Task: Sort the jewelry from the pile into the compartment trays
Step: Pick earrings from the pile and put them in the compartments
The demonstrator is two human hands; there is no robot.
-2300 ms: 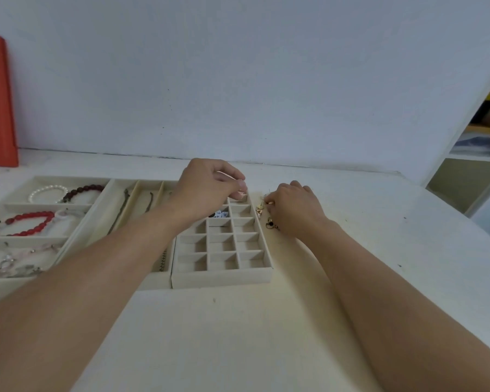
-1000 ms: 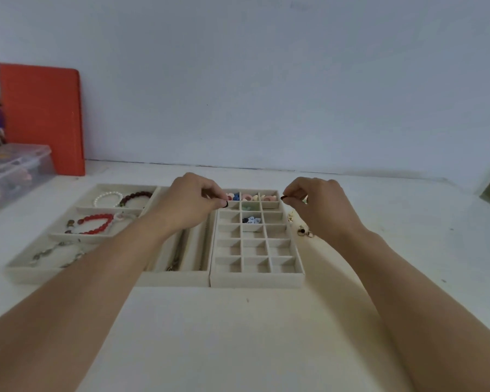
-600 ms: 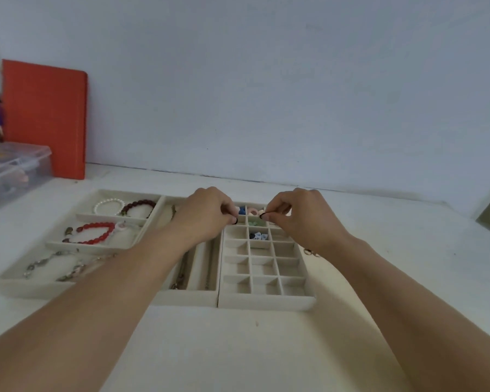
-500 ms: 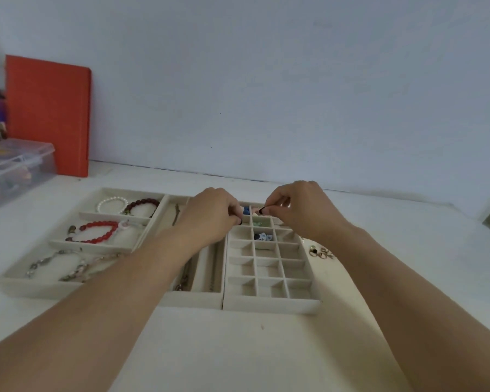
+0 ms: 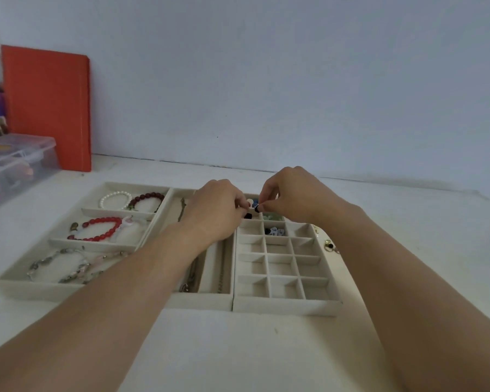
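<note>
While both hands (image 5: 251, 209) meet over the grid tray's (image 5: 286, 302) far row, I see L (image 5: 214, 212) & R (image 5: 290, 199) fingertips pinching tiny dark pieces, type unclear. Lower each straight into one cell before letting go; leftover pile (image 5: 330, 246) sits right of tray on bench (image 5: 238, 349).

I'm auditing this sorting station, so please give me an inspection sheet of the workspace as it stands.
Surface: white table, some small marks.
Job's things: three beige compartment trays; grid tray mostly unfilled; red bead bracelet and white pearl bracelet sorted; loose gold pieces outside on the right.
Clutter: orange board, clear plastic box.
Hands: left hand and right hand each pinch a small dark piece over the grid's far row.
Cables: nothing seen.
Surroundings: plain pale wall.
</note>
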